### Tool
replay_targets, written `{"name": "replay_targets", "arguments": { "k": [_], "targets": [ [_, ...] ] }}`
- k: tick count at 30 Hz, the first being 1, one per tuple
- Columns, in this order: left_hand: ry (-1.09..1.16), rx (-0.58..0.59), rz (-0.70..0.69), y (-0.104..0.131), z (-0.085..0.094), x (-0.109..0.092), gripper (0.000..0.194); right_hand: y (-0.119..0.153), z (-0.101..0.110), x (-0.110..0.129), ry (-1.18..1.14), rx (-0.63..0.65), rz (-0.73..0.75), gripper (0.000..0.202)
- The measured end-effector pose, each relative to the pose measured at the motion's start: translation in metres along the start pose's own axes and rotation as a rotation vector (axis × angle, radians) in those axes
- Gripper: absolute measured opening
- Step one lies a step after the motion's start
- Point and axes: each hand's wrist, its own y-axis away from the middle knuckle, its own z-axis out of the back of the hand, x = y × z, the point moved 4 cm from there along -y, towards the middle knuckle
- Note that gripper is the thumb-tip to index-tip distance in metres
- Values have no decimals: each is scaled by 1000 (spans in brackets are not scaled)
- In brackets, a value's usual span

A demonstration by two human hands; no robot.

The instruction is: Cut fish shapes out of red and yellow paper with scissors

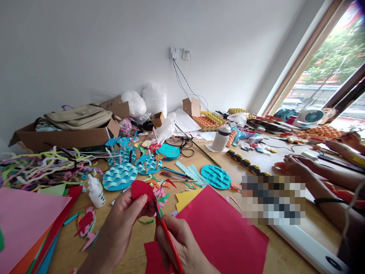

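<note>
My left hand [129, 209] pinches a small piece of red paper [140, 189] with a rounded outline. In my right hand [178, 236] is a pair of red-handled scissors [168, 238], its dark blades reaching up to the right edge of that piece. Whether the blades touch the paper is hard to make out. Beneath and beside my right hand lie a red paper offcut [152, 257] and a large red sheet [219, 228]. Coloured paper scraps [162, 189] are scattered just beyond my hands.
A glue bottle [96, 191] stands left of my hands, near stacked coloured paper [31, 220]. Blue wavy discs [119, 177] and pipe cleaners [57, 167] lie behind. A white jar [221, 139] stands further back. Another person's hands [296, 167] are at the right.
</note>
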Motion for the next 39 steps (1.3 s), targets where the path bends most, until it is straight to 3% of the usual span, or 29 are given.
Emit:
{"name": "replay_targets", "arguments": {
  "k": [10, 20, 39],
  "targets": [
    [-18, 130, 79, -3, 1, -1, 8, 0, 11, -4, 196, 50, 71, 47],
    [-90, 234, 114, -5, 6, 0, 12, 6, 14, 14, 333, 96, 66, 43],
    [-183, 272, 85, -10, 12, 2, 10, 3, 20, 17, 448, 99, 73, 26]
  ]
}}
